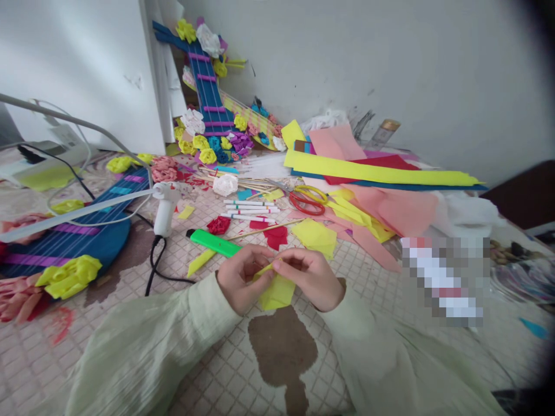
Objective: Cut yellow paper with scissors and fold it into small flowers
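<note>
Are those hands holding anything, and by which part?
Yes: the left hand and right hand pinch a piece of yellow paper by its upper edge; its lower part shows below.

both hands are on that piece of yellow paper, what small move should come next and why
Probably roll the top edge of the yellow paper downward, with the left hand steadying it and the right hand turning. Both hands pinch it near the top, where a narrow yellow edge shows between them, while a broader flat part hangs below.
</note>
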Motion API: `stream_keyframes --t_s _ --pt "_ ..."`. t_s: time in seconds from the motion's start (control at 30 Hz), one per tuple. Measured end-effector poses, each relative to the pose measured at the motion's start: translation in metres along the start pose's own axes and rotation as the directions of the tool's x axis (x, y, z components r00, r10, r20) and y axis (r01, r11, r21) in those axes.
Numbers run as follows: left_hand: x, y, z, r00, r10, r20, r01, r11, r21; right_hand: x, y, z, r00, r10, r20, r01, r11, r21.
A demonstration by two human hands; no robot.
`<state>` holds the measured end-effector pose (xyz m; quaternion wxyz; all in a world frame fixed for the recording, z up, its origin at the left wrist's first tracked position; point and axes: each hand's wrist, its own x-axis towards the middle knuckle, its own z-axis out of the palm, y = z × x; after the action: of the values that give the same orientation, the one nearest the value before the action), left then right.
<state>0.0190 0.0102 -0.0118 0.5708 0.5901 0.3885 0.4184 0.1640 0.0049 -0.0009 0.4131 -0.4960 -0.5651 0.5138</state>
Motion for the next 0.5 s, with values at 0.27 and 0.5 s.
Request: stream_keyframes --t_s 0.27,0.5 --pt "-0.0007 -0.0008 -0.0014 1.000 0.004 0.008 -0.004 1.000 0.015 -0.0008 0.0010 -0.0007 0.999 -0.028 -0.041 0.027 0.999 -0.022" --pt "-0.0002 -0.0004 -0.0019 1.000 0.013 0.009 -0.013 0.999 0.032 -0.0011 -0.0002 0.0002 0.998 -0.018 -0.066 0.017 1.000 -0.018"
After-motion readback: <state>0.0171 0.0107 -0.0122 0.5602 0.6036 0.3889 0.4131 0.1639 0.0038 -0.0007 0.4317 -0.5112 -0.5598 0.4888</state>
